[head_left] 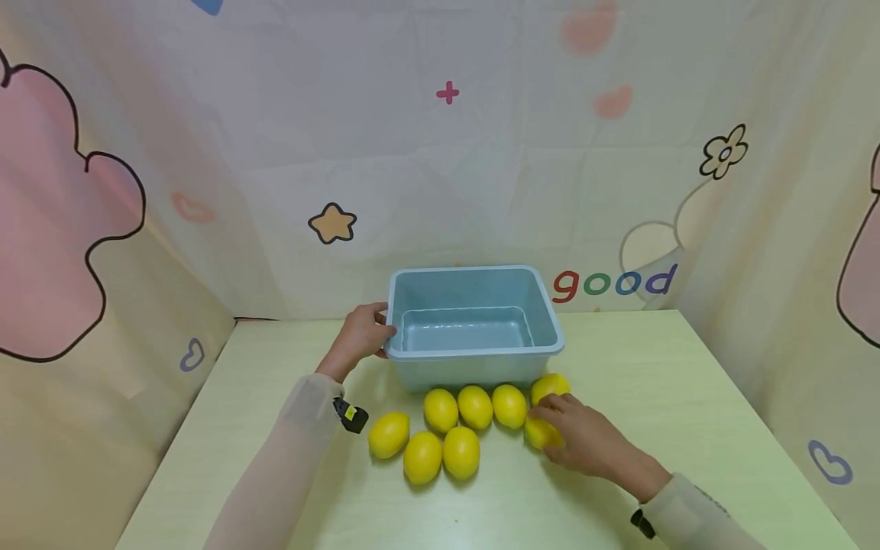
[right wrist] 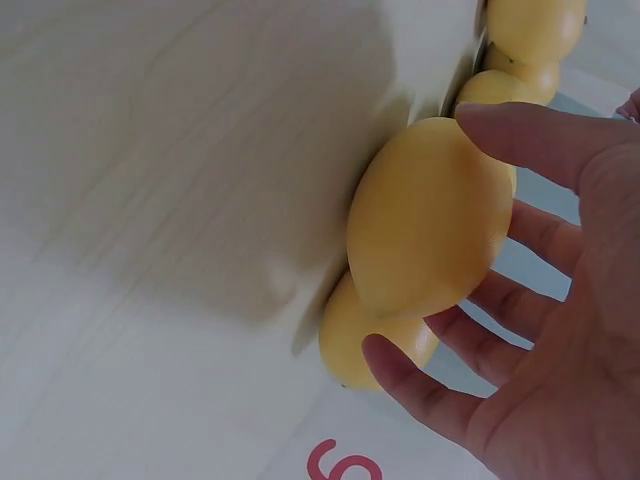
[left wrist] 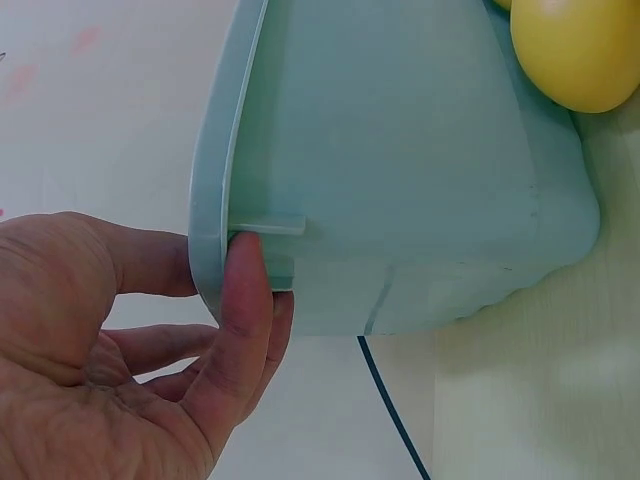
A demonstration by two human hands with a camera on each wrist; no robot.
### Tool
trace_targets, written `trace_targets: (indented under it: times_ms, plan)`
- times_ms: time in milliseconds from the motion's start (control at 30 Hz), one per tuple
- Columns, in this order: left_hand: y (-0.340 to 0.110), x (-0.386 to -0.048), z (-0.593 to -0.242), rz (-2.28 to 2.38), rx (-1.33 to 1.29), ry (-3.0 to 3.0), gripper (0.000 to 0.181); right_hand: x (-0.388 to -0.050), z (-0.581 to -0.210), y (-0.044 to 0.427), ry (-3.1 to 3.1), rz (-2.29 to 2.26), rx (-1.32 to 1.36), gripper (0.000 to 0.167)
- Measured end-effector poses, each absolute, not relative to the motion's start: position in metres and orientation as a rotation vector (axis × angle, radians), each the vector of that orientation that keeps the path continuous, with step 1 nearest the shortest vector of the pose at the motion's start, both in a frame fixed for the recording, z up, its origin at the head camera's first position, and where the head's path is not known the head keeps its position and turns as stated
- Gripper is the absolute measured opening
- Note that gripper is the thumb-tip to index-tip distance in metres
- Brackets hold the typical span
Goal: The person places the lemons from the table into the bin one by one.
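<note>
A light blue bin (head_left: 474, 370) stands at the table's back. The left hand (head_left: 360, 333) grips its left rim, and in the left wrist view the thumb and fingers of the left hand (left wrist: 150, 340) pinch that rim (left wrist: 210, 190). The right hand (head_left: 587, 437) is around a yellow lemon (head_left: 541, 434) at the right end of the lemons. In the right wrist view the fingers of the right hand (right wrist: 540, 290) curve about that lemon (right wrist: 430, 215), thumb on one side, with another lemon (right wrist: 370, 335) just behind it. The bin's visible floor holds nothing.
Along the bin's front lie several lemons (head_left: 475, 407) in a row. Nearer the table's front edge are three more, one at the left (head_left: 389, 435) and two side by side (head_left: 422, 458). A printed curtain (head_left: 447, 176) hangs behind the pale table (head_left: 660, 397).
</note>
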State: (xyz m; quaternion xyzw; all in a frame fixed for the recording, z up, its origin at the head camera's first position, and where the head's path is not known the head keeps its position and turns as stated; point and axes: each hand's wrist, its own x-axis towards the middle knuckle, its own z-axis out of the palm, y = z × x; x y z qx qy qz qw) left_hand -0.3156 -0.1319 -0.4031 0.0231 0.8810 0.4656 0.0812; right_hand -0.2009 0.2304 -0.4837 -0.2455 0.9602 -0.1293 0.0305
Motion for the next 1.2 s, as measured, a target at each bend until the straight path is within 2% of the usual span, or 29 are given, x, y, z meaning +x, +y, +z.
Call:
trace_targets:
  times_ms: [467, 800, 1200]
  plan:
    - [-0.132, -0.315, -0.405, 1.378, 0.100, 2.647, 0.055, -0.198, -0.495, 0.225, 2.870, -0.408, -0.721, 0.054]
    - [-0.132, -0.314, -0.406, 1.363, 0.118, 2.670, 0.052, -0.205, -0.496, 0.222, 2.861, -0.301, -0.924, 0.039]
    - [-0.133, -0.314, -0.406, 1.342, 0.153, 2.710, 0.052, -0.206, -0.488, 0.218, 2.868, -0.170, -0.935, 0.035]
